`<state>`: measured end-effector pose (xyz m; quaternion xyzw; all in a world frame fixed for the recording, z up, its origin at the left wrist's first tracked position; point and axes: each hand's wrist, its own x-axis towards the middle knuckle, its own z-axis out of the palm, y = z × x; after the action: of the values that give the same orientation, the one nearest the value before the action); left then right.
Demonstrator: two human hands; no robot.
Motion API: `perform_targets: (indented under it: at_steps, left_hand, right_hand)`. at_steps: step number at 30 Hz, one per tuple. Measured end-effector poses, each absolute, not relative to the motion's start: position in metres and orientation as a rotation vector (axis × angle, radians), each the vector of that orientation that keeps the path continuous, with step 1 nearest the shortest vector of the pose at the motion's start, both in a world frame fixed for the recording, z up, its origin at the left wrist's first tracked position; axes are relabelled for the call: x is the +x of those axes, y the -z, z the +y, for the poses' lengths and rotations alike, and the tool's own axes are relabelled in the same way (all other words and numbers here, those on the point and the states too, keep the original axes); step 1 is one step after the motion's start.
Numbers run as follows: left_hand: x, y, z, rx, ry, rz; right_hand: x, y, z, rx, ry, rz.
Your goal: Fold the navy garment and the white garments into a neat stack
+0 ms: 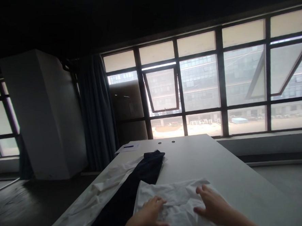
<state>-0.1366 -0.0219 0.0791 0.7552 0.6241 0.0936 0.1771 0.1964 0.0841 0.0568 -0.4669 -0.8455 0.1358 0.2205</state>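
Observation:
A white garment (176,196) lies spread on the white table (214,157) in front of me. My left hand (151,213) rests flat on its near left part, fingers stretched out. My right hand (212,203) lies flat on its right part, fingers spread toward the far edge. Both hands press on the cloth and hold nothing. A dark navy garment (139,180) lies lengthwise just left of the white one, and another white cloth (102,188) is spread along the table's left edge.
A sheet of paper with a blue pen (128,146) lies at the table's far left corner, near two round cable holes (166,142). Beyond are large windows (206,85), a dark curtain (97,116) and a white pillar (46,113). Dark floor lies left of the table.

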Motion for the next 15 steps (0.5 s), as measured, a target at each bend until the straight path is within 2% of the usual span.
perform_targets:
  at_steps: [3,6,11,15]
  left_hand:
    - [-0.129,-0.017,-0.019,2.106,-0.036,1.865]
    - [-0.133,0.022,-0.015,2.213,-0.139,1.934]
    - [-0.154,0.038,-0.017,2.344,-0.308,1.936]
    - [-0.171,0.040,-0.028,2.477,-0.371,1.852]
  right_hand:
    - [0.192,-0.012,0.069,-1.315,-0.386,-2.375]
    - [0.194,0.003,0.075,-1.289,-0.375,-2.338]
    - [0.232,-0.049,0.111,-1.189,-0.589,-1.978]
    - [0.321,-0.099,0.147,-1.238,-0.689,-1.514]
